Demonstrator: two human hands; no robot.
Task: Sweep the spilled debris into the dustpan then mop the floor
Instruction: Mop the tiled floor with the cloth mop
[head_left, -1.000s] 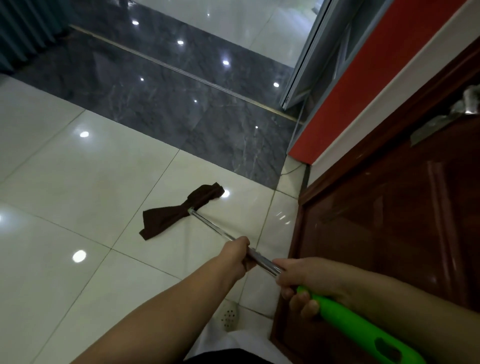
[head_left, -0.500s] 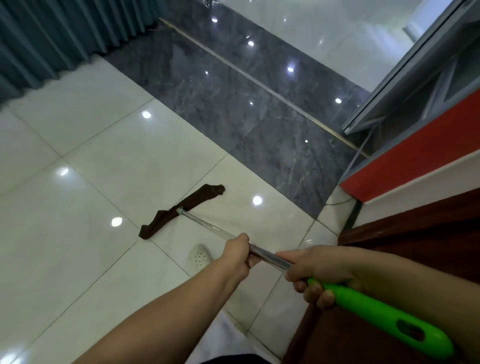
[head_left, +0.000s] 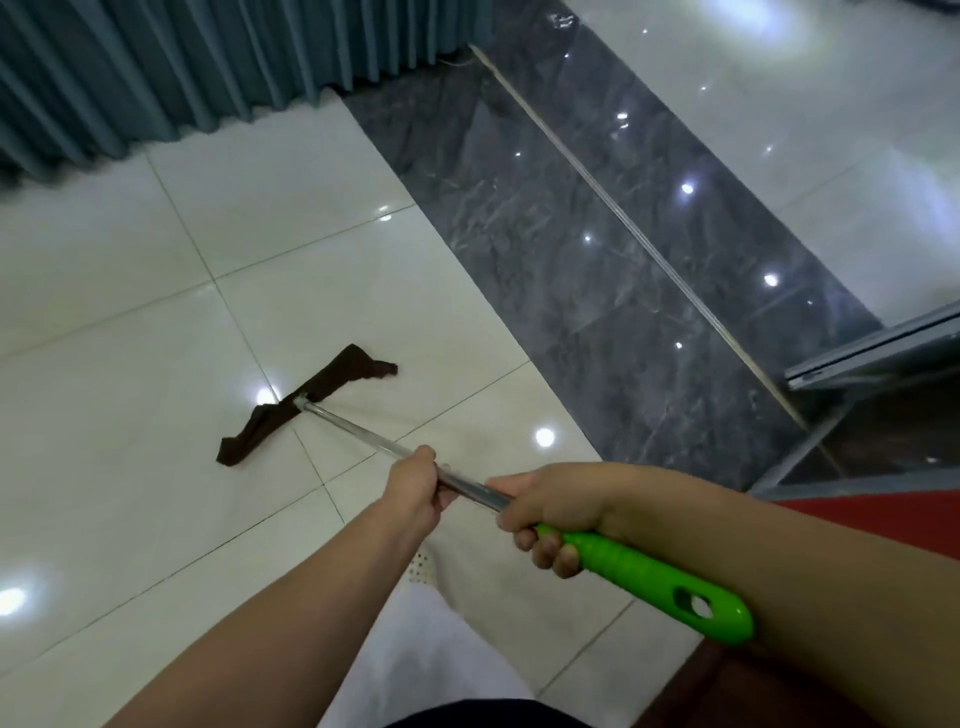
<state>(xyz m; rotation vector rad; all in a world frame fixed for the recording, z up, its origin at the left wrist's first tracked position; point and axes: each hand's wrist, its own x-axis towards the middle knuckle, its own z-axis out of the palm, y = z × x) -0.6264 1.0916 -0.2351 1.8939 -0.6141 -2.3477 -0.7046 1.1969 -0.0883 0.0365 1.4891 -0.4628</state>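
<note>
While both hands (head_left: 415, 488) (head_left: 550, 512) grip its steel pole, the mop's (head_left: 363, 434) brown cloth lies crumpled.

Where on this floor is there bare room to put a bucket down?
Bare white tiles lie between the curtain and the mop cloth, and left of the cloth. The dark marble strip is bare too. It is crowded near the hands, where the mop pole and the person's legs are.

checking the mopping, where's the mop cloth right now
In the head view the brown mop cloth lies on the white tile floor, left of centre, at the far end of the metal pole, short of the dark marble strip.
</note>
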